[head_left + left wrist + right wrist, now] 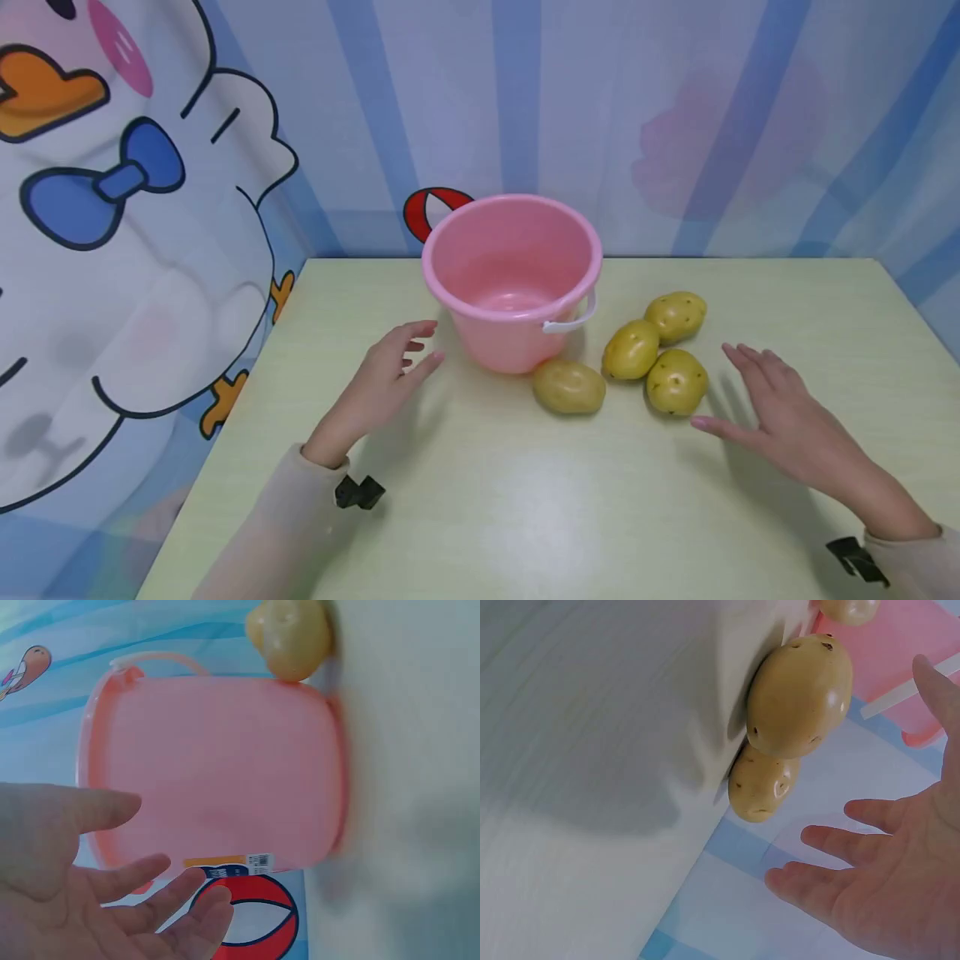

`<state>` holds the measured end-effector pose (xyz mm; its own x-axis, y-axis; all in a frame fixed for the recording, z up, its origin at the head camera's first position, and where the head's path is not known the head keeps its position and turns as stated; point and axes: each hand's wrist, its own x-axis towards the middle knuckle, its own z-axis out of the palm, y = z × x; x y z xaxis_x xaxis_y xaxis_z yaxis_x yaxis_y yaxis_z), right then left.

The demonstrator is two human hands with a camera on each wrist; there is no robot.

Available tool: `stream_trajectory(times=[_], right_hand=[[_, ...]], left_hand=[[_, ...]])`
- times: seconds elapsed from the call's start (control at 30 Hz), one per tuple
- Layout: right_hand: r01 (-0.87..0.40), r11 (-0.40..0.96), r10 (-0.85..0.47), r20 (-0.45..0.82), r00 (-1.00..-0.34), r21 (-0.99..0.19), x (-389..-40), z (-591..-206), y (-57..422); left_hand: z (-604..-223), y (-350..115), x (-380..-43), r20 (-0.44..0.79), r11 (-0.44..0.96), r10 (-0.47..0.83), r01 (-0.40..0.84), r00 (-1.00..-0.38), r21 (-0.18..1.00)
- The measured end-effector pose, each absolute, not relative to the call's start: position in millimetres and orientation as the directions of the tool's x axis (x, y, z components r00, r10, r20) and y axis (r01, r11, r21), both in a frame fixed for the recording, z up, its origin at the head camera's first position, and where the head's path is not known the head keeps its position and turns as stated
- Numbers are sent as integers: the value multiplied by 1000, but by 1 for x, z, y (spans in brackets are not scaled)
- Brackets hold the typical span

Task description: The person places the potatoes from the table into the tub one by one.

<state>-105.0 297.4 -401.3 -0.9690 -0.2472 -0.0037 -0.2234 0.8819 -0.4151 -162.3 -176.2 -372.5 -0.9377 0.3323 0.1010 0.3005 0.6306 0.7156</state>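
A pink bucket (pixel 495 337) stands upright near the back of the table, its pale handle (pixel 572 321) hanging at its right side. No potato shows in the visible part of its inside. One potato (pixel 568 387) lies at the foot of the bucket. To the right, three more potatoes (pixel 632 350) lie bunched together. My left hand (pixel 386 375) hovers left of the bucket with fingers parted, holding nothing. My right hand (pixel 787 421) is spread just right of the nearest bunched potato (pixel 799 696), apart from it and also holding nothing.
The pale table (pixel 525 500) ends at a back edge against a blue striped curtain (pixel 600 125). A large cartoon duck print (pixel 150 292) covers the cloth at the left. A label with a barcode (pixel 259 863) is stuck on the bucket's side.
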Motion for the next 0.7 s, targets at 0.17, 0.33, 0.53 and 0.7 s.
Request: stream_trajectory(times=[0.17,0.33,0.53,0.7], right_hand=[[-249,880,-247,56,-967,-405,-106,-396,294],[-269,875,-258,83,-963,-403,-107,-390,293],[-296,866,-272,117,-955,-403,-107,-385,290],[-308,857,-280,130,-951,-413,-107,-383,286]], left_hand=[[-359,-178,-174,118,578,243,242,-963,779],[-347,-180,-183,111,477,149,170,-983,862],[-335,-182,-197,82,384,91,111,-993,917],[-326,-179,-213,65,345,73,86,-995,935]])
